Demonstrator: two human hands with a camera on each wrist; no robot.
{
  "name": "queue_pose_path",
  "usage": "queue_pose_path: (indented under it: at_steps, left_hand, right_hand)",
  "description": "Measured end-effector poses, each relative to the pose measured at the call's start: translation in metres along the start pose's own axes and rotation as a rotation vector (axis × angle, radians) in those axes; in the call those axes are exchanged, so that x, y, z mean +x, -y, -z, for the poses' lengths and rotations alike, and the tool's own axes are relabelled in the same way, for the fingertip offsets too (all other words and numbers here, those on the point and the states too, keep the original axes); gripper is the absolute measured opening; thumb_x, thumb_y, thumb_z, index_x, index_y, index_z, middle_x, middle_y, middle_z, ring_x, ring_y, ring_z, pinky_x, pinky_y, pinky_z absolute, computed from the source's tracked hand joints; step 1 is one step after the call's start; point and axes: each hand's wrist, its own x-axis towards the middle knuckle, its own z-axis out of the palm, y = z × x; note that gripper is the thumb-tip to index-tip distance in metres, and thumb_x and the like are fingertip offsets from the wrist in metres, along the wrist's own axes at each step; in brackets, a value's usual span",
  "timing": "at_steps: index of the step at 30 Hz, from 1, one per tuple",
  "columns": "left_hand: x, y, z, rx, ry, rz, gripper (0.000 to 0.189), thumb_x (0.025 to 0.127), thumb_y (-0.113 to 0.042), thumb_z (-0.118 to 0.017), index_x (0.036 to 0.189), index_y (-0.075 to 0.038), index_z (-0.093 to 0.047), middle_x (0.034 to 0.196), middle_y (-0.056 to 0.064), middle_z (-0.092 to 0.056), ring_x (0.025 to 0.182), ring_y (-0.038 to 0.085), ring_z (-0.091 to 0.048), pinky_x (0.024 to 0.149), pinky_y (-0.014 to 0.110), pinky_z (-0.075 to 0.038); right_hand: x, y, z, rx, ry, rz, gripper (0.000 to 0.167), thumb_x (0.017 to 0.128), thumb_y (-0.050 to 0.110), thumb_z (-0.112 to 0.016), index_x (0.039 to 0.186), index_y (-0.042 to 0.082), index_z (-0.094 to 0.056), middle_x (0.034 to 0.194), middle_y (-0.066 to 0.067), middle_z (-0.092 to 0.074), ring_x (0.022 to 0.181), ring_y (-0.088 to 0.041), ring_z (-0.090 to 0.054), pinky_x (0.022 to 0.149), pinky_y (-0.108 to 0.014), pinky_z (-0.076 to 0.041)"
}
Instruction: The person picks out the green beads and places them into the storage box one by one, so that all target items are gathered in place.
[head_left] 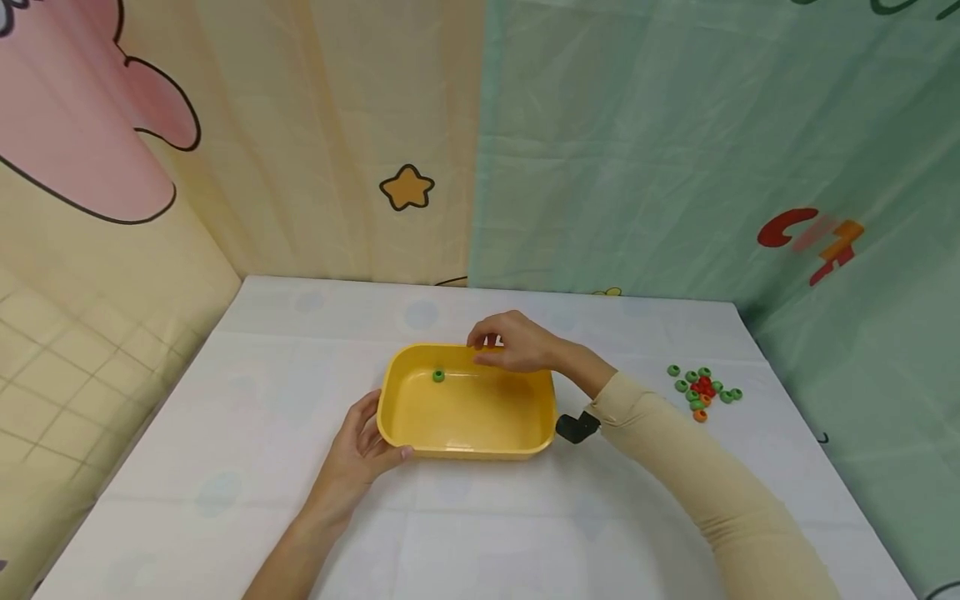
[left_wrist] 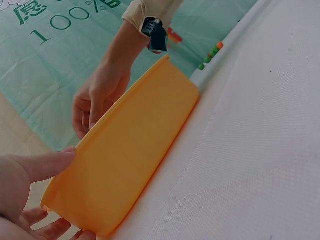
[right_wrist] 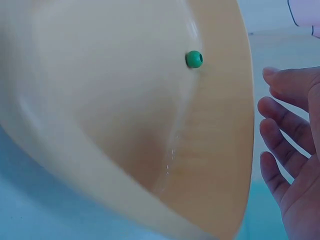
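A shallow yellow plastic basin (head_left: 465, 417) sits on the white-covered table. My left hand (head_left: 360, 446) grips its near left corner; in the left wrist view the thumb (left_wrist: 52, 165) lies on the rim and the fingers are against the wall. One green bead (head_left: 438, 376) lies inside, near the basin's far left; the right wrist view shows the hole in this bead (right_wrist: 194, 59). Over the far rim, toward the right, hovers my right hand (head_left: 517, 342). Its fingers are loosely bent with nothing between them, as the right wrist view shows the hand (right_wrist: 292, 135) just outside the rim.
Right of the basin, several green beads (head_left: 681, 386) lie in a loose cluster with red beads (head_left: 703, 385) and orange beads (head_left: 701, 416). A black device (head_left: 577, 427) is on my right wrist. Printed curtains (head_left: 637, 167) hang behind the table (head_left: 480, 533) and at its sides.
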Motion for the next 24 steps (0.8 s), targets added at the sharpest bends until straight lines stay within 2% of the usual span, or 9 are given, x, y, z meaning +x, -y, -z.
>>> queue_pose_path:
  at_steps: [6,10,15,18,24]
  left_hand:
    - [-0.001,-0.001,-0.001,-0.004,0.001,0.006,0.096,0.087,0.000,-0.081,0.162,-0.011,-0.021,0.165,0.010,-0.026,0.147,0.035,-0.033,0.107,0.024,-0.046]
    - [-0.002,-0.001,-0.001,-0.004,-0.004,0.004,0.095,0.088,0.000,-0.081,0.161,-0.011,-0.022,0.164,0.009,-0.027,0.147,0.035,-0.034,0.106,0.024,-0.046]
    - [-0.001,-0.001,-0.001,0.003,-0.006,0.006,0.092,0.088,0.001,-0.080,0.161,-0.011,-0.024,0.164,0.009,-0.028,0.147,0.035,-0.035,0.106,0.024,-0.047]
    - [-0.001,-0.001,-0.001,0.004,-0.002,0.008,0.092,0.088,0.001,-0.080,0.161,-0.012,-0.024,0.164,0.009,-0.028,0.147,0.035,-0.035,0.106,0.023,-0.046]
    - [0.000,-0.003,-0.002,0.007,0.000,-0.001,0.094,0.088,0.000,-0.081,0.161,-0.010,-0.023,0.164,0.010,-0.027,0.147,0.035,-0.034,0.106,0.023,-0.046]
  right_hand:
    - [-0.009,-0.006,0.002,0.016,-0.008,-0.008,0.019,0.096,0.015,-0.074,0.113,0.005,-0.075,0.106,-0.003,-0.073,0.092,-0.017,-0.064,0.088,-0.047,-0.059]
    - [-0.014,-0.009,0.004,0.024,-0.022,-0.007,0.018,0.096,0.014,-0.074,0.112,0.005,-0.075,0.106,-0.003,-0.073,0.091,-0.017,-0.064,0.087,-0.048,-0.059]
    - [-0.021,-0.013,0.006,0.013,-0.026,-0.025,0.017,0.096,0.014,-0.074,0.112,0.006,-0.076,0.105,-0.001,-0.073,0.090,-0.015,-0.064,0.083,-0.035,-0.059]
    - [-0.027,-0.016,0.007,0.005,-0.034,-0.042,0.016,0.096,0.015,-0.075,0.111,0.008,-0.076,0.103,0.001,-0.073,0.090,-0.014,-0.064,0.082,-0.032,-0.058]
    - [-0.037,-0.023,0.010,0.023,-0.068,-0.038,0.016,0.095,0.014,-0.075,0.109,0.007,-0.076,0.102,0.001,-0.072,0.089,-0.016,-0.064,0.082,-0.046,-0.059]
